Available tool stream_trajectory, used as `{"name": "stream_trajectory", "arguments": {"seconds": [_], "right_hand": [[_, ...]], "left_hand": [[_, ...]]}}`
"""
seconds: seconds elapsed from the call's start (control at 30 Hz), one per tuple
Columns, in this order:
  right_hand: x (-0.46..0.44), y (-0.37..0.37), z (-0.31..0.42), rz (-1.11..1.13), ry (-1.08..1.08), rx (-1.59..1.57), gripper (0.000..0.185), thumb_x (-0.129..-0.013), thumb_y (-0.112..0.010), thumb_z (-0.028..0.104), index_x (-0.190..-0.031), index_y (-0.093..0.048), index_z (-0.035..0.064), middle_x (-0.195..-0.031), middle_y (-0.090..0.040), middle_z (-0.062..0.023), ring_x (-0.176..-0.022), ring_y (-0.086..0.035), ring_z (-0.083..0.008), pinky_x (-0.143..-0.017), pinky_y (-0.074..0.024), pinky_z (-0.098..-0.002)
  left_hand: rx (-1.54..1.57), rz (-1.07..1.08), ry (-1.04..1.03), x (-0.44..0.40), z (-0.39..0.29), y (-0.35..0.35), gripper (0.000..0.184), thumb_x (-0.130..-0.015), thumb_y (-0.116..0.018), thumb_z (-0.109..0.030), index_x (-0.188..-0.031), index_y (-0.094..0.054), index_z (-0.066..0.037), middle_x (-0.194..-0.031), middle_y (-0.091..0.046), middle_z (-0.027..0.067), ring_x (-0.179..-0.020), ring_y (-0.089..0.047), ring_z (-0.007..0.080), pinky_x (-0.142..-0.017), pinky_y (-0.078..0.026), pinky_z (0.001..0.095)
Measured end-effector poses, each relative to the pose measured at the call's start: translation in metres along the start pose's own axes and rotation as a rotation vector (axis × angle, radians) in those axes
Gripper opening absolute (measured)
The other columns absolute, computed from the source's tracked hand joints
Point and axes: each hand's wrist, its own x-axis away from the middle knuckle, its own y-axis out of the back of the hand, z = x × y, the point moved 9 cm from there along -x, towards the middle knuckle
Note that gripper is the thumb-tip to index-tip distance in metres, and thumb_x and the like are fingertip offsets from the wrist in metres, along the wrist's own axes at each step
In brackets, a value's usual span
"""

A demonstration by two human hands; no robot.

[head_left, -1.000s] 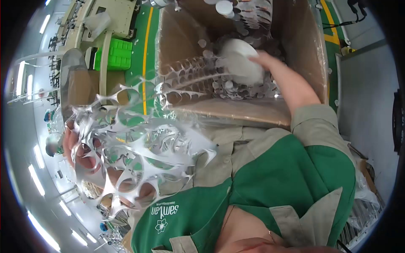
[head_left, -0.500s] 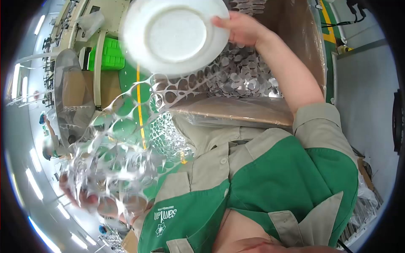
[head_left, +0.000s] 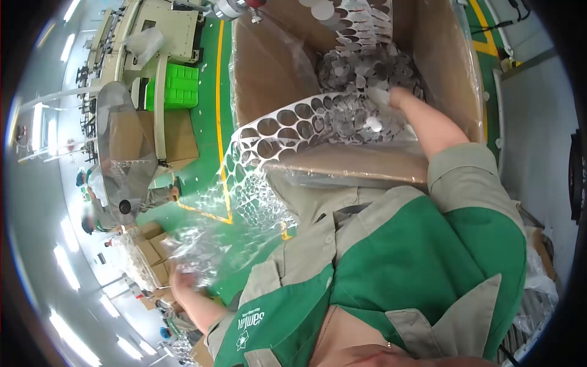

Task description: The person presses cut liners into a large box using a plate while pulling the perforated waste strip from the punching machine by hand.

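Blurred at the lower left, my left hand (head_left: 181, 278) is closed on crumpled silvery perforated sheet. The perforated sheet (head_left: 287, 125) stretches from there over the near edge of the lined cardboard box (head_left: 354, 162). My right hand (head_left: 400, 98) reaches into the box, holding the white plate (head_left: 379, 96), which is mostly hidden among loose round discs (head_left: 354, 119). Its fingertips are hard to make out. More perforated strip (head_left: 367, 21) hangs at the box's far side, beside some pale discs (head_left: 322, 9).
A green crate (head_left: 180, 87) stands by a machine (head_left: 171, 27) at the upper left. Metal fittings (head_left: 229, 9) overhang the box's far left corner. Further off at the left are people (head_left: 101, 214) and stacked cartons (head_left: 150, 244). A grey wall panel (head_left: 538, 128) is on the right.
My right hand has carried the plate into the box, out over its left side, then back down among the discs. My left hand has moved down and outward, drawing the perforated sheet.
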Motion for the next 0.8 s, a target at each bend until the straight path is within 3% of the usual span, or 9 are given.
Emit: {"name": "stream_trajectory", "arguments": {"seconds": [0.07, 0.23, 0.3, 0.4, 0.43, 0.5, 0.63, 0.73, 0.8], "right_hand": [[0.01, 0.028, 0.02, -0.108, 0.061, -0.107, 0.038, -0.07, -0.07, 0.034, -0.093, -0.066, 0.0033, -0.098, -0.063, -0.0157, -0.09, -0.061, -0.0312, -0.079, -0.0478, -0.0378], [0.021, 0.069, 0.06, -0.079, 0.173, -0.249, 0.039, -0.072, -0.07, 0.036, -0.1, -0.065, 0.0089, -0.096, -0.064, -0.0146, -0.089, -0.061, -0.0294, -0.076, -0.0469, -0.0391], [0.034, 0.09, 0.072, -0.119, 0.212, -0.235, 0.038, -0.072, -0.069, 0.035, -0.098, -0.065, 0.0079, -0.093, -0.064, -0.0149, -0.087, -0.061, -0.03, -0.076, -0.0467, -0.0391], [0.046, 0.119, 0.091, -0.197, 0.303, -0.204, 0.036, -0.072, -0.069, 0.034, -0.096, -0.065, 0.0075, -0.092, -0.064, -0.0152, -0.087, -0.06, -0.0309, -0.077, -0.0459, -0.0402], [0.055, 0.129, 0.098, -0.21, 0.328, -0.191, 0.036, -0.072, -0.069, 0.034, -0.096, -0.065, 0.0078, -0.093, -0.064, -0.0151, -0.088, -0.06, -0.031, -0.077, -0.0457, -0.0407], [0.054, 0.147, 0.108, -0.273, 0.342, -0.168, 0.038, -0.073, -0.066, 0.036, -0.097, -0.064, 0.0057, -0.093, -0.063, -0.0167, -0.088, -0.06, -0.0317, -0.077, -0.0456, -0.0414], [0.082, 0.206, 0.154, -0.417, 0.438, -0.261, 0.041, -0.072, -0.065, 0.038, -0.097, -0.064, 0.0057, -0.093, -0.063, -0.0157, -0.087, -0.06, -0.0314, -0.077, -0.0463, -0.0399], [0.138, 0.264, 0.186, -0.544, 0.6, -0.477, 0.041, -0.071, -0.066, 0.038, -0.098, -0.064, 0.0075, -0.09, -0.065, -0.0127, -0.085, -0.062, -0.0255, -0.077, -0.0474, -0.0367], [0.186, 0.299, 0.201, -0.508, 0.783, -0.763, 0.038, -0.077, -0.063, 0.036, -0.097, -0.065, 0.0044, -0.089, -0.066, -0.0105, -0.086, -0.062, -0.0206, -0.076, -0.0478, -0.0343]], "left_hand": [[-0.316, 0.308, 0.477, 0.028, 0.057, -0.083, 0.044, -0.086, -0.053, -0.045, -0.109, -0.053, -0.008, -0.098, -0.059, 0.0102, -0.086, -0.057, 0.0248, -0.067, -0.051, 0.0464], [0.202, 0.816, 0.172, 0.077, 0.002, -0.226, 0.061, -0.088, -0.039, -0.056, -0.106, -0.055, 0.0, -0.106, -0.059, 0.0097, -0.091, -0.057, 0.0234, -0.083, -0.045, 0.0499], [-0.105, 0.676, 0.499, 0.025, 0.048, -0.204, 0.062, -0.083, -0.046, -0.059, -0.103, -0.059, -0.002, -0.097, -0.063, 0.0092, -0.085, -0.059, 0.0227, -0.083, -0.044, 0.049], [-1.603, 0.114, 0.136, -0.075, 0.041, -0.134, 0.059, -0.074, -0.059, -0.061, -0.1, -0.061, -0.007, -0.089, -0.064, 0.0074, -0.085, -0.06, 0.0227, -0.08, -0.044, 0.0508], [-1.735, -0.262, 0.208, 0.026, -0.03, -0.168, 0.052, -0.072, -0.065, -0.052, -0.103, -0.062, -0.01, -0.095, -0.062, 0.0075, -0.091, -0.059, 0.0247, -0.079, -0.044, 0.048], [-1.453, -0.569, -0.414, 0.097, -0.117, -0.228, 0.052, -0.07, -0.068, -0.045, -0.112, -0.06, -0.014, -0.108, -0.059, 0.0088, -0.102, -0.055, 0.0281, -0.084, -0.043, 0.0438], [-0.772, -0.085, -1.63, 0.291, -0.209, -0.408, 0.053, -0.073, -0.071, -0.033, -0.118, -0.055, -0.01, -0.129, -0.046, 0.0151, -0.125, -0.032, 0.0335, -0.102, -0.025, 0.0457], [-1.172, 0.04, -1.701, 0.351, -0.18, -0.515, 0.074, -0.062, -0.068, -0.058, -0.118, -0.056, -0.011, -0.14, -0.029, 0.0177, -0.133, -0.015, 0.0372, -0.107, -0.003, 0.0537], [-1.877, 0.168, -1.504, 0.341, -0.14, -0.565, 0.064, -0.069, -0.062, -0.058, -0.111, -0.061, -0.01, -0.13, -0.043, 0.0198, -0.132, -0.021, 0.0354, -0.107, -0.001, 0.0539]]}}
